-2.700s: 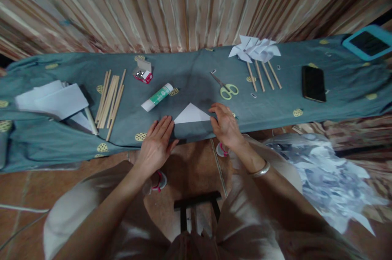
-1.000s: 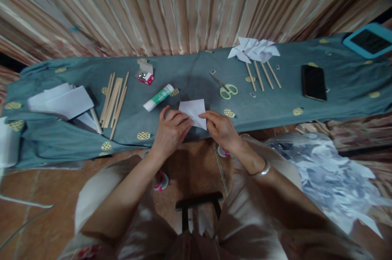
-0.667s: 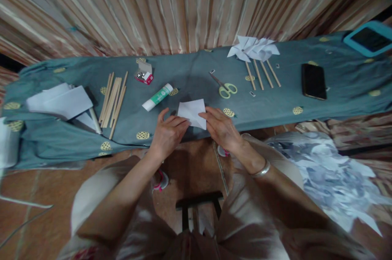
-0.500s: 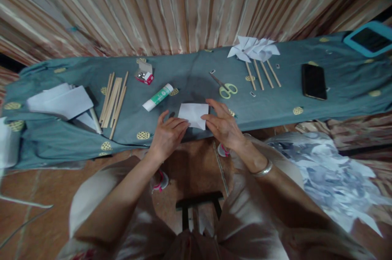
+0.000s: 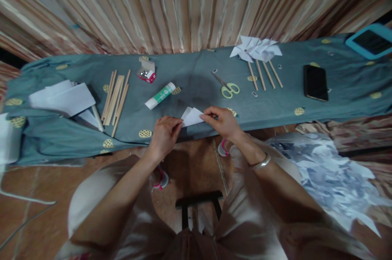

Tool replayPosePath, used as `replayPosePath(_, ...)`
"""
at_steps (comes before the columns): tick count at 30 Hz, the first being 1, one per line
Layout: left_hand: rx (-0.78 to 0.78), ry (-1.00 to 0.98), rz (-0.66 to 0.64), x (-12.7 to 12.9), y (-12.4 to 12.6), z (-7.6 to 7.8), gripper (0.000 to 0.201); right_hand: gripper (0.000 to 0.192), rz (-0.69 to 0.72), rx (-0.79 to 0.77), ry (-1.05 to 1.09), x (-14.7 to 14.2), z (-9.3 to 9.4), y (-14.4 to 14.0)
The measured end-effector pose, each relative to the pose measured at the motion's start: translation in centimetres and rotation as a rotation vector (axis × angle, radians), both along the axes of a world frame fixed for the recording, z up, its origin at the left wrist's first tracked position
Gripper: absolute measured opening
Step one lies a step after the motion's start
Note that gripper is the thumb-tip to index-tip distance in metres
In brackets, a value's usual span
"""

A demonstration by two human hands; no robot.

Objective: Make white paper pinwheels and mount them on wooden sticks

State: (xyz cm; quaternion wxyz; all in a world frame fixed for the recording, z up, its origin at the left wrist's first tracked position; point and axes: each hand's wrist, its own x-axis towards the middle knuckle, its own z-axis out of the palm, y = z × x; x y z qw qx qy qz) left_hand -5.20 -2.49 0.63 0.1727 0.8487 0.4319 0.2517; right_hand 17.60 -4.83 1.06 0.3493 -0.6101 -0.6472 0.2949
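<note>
White paper [image 5: 192,116] in both hands [image 5: 164,134] [image 5: 225,123], open box [image 5: 151,77], metal pieces [image 5: 143,74] inside

Home, by the look of it. Pleated curtain [image 5: 183,7] beyond left hand [image 5: 165,135] and right hand [image 5: 223,122]; pineapple-print cloth [image 5: 196,74] under the grip, tile floor [image 5: 192,162] below, on the near side. Glue [image 5: 161,95] and scissors [image 5: 225,85] just past the grip, sticks [image 5: 115,98] farther left, phone [image 5: 315,82] and tablet [image 5: 372,41] well right.

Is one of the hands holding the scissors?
No, the scissors lie on the cloth, and the left hand and right hand both hold the paper.
</note>
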Motion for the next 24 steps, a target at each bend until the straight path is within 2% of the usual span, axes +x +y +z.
replayPosePath(5,-0.036,0.032,0.041,0.0,0.1,0.0,0.023,0.012,-0.011,-0.022,-0.013,0.0,-0.2,0.7)
replayPosePath(9,-0.038,0.078,0.064,0.0,0.0,0.5,0.028,0.011,-0.005,0.015,-0.066,-0.2,-0.1,0.9)
replayPosePath(12,0.103,0.149,0.030,0.2,-0.4,1.1,0.031,0.012,0.016,0.068,-0.107,-0.5,-0.1,1.1)
replayPosePath(14,0.228,0.182,-0.049,0.5,-1.1,1.2,0.035,0.012,0.019,0.085,-0.131,-0.6,-0.2,1.3)
replayPosePath(17,0.307,0.237,-0.187,1.1,-2.2,0.5,0.041,0.011,0.017,0.083,-0.158,-0.7,-0.2,1.3)
replayPosePath(21,0.300,0.300,-0.227,1.6,-3.4,-0.8,0.048,0.011,0.000,0.085,-0.181,-0.9,-0.2,1.3)
replayPosePath(24,0.288,0.329,-0.229,1.7,-3.6,-1.3,0.050,0.008,-0.031,0.078,-0.201,-1.1,-0.2,1.3)
